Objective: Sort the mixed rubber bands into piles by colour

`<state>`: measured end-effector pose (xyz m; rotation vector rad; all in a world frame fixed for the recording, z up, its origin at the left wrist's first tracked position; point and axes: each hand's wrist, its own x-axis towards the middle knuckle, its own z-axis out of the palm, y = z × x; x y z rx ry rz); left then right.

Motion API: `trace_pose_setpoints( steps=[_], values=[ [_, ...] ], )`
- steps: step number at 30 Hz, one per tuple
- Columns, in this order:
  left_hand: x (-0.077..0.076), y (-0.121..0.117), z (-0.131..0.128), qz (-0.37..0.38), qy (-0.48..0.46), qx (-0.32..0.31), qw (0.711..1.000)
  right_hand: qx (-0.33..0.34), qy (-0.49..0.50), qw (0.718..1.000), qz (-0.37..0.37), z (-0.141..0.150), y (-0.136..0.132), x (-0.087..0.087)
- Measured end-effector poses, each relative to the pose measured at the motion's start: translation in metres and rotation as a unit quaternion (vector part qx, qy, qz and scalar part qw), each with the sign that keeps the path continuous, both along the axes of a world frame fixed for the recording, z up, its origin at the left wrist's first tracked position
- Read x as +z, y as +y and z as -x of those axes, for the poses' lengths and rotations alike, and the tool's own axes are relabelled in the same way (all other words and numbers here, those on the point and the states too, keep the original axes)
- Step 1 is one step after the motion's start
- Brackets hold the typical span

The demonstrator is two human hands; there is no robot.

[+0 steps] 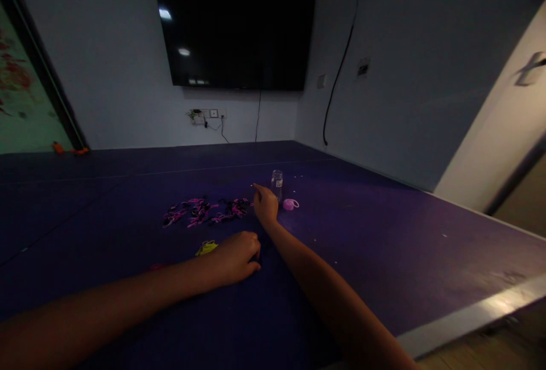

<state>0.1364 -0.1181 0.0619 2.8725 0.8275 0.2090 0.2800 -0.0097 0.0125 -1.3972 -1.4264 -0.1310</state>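
Note:
My left hand (244, 253) lies low over the dark blue surface, palm side turned right. Its fingers curl inward with the thumb near them, and whatever they hold is hidden. Beside that wrist sits a small bundle of yellow bands (207, 247). Farther forward, my right hand (265, 205) reaches to the right end of a loose heap of pink and black elastic bands (198, 210). One finger is stretched out; the others are mostly hidden behind the hand. Just right of it stand a clear bottle (277, 183) without a lid and a pink cap with a loop (290, 204).
The wide purple-blue surface (375, 227) has a pale edge (473, 313) at right. Small white scraps lie scattered around the bottle. Under the left forearm some pink-red bands (157, 266) peek out. A television (239, 28) hangs on the far wall, with sockets (213, 113) and cables below.

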Motion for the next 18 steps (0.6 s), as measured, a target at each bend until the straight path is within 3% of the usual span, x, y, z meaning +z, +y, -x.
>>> trace_pose_setpoints(
  steps=[4,9,13,18],
  values=[
    [-0.006,-0.012,-0.003,-0.022,0.057,0.040,0.997,-0.002,-0.002,1.000,0.006,0.000,0.002,-0.001],
    [-0.019,-0.011,-0.007,-0.054,0.075,0.035,0.995,-0.004,-0.007,1.000,0.008,0.000,0.003,-0.001],
    [-0.034,-0.011,-0.010,-0.126,0.096,0.008,0.987,-0.006,-0.007,1.000,0.015,-0.002,0.004,-0.002],
    [-0.046,-0.023,-0.018,-0.191,0.122,0.038,0.973,-0.008,0.005,1.000,0.015,-0.002,0.003,-0.002]
  ],
)
